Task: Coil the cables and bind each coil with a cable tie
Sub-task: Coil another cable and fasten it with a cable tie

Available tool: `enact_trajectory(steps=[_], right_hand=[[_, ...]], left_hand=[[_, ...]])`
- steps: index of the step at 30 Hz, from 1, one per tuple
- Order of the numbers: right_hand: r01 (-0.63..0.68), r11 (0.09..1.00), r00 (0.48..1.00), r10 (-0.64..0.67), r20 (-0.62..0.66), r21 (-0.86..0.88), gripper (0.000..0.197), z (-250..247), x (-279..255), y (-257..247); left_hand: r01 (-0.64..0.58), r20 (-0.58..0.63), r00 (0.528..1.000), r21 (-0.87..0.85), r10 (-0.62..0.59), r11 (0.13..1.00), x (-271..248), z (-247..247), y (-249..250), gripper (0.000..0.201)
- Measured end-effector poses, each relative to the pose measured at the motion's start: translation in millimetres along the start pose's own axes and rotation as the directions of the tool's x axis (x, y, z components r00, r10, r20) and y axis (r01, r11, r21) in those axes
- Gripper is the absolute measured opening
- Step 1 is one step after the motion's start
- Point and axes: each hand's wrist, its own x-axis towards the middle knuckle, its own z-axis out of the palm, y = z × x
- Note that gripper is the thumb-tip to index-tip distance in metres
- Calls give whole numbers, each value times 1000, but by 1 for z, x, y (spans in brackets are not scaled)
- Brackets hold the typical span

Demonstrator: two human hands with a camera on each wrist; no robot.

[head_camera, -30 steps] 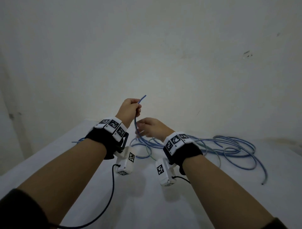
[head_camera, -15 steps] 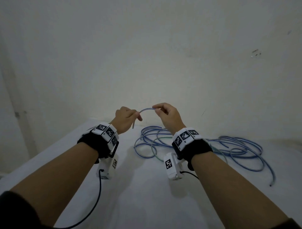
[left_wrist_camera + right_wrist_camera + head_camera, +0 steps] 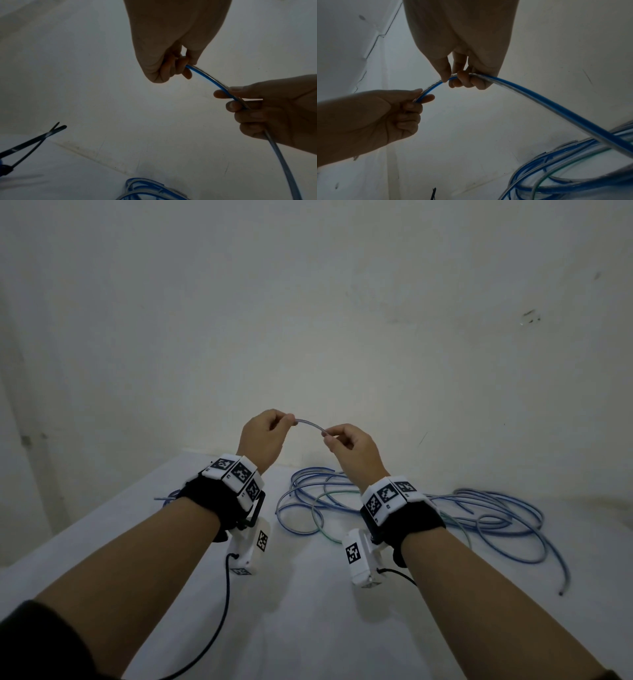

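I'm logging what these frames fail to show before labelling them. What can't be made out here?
- Blue cable: its end is hidden inside the left hand grip in every view.
- Black cable ties: cut off by the left wrist view's edge, so their count is unclear.
- Cable pile: partly hidden behind the right hand wristband in the head view; the number of cables can't be told.

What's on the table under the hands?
Under the left hand and right hand, loose loops of blue cable lie on the white table, one strand greenish. The wrists cover part of the pile.
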Motion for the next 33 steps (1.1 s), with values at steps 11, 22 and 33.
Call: enact_trajectory(steps=[11, 22, 33], right_hand=[[-6, 996, 1000, 6, 0, -91, 13, 0, -3, 12], [-49, 993, 998, 46, -32, -108, 11, -3, -5, 17], [-93, 988, 995, 87, -56, -121, 13, -12, -3, 17]], left_hand=[[181, 49, 981, 99, -186, 979, -4, -10, -8, 28], [179, 88, 979, 52, -183, 983, -4, -5, -8, 28], [160, 207, 965, 13, -159, 987, 2, -3, 2, 24]])
